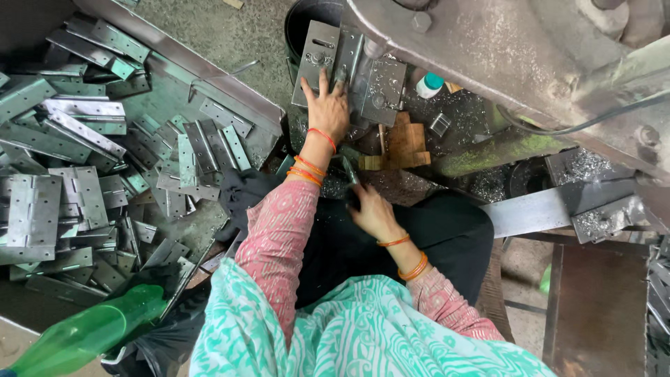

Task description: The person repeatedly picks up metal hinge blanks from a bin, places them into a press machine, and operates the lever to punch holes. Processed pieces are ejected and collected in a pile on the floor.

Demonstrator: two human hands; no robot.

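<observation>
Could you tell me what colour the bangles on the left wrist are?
Orange bangles, clearest in the head view.

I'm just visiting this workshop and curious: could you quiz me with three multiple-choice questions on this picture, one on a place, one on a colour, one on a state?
1. Where is the pile of hinges?
A. on the person's left
B. on the person's right
C. on the lap

2. What colour is the bottle at the lower left?
A. red
B. green
C. blue

3. How is the left hand?
A. clenched in the air
B. hidden
C. pressed flat on a metal plate

Answers: 1 A, the hinges fill the left side. 2 B, it is translucent green. 3 C, fingers spread on the plate.
</observation>
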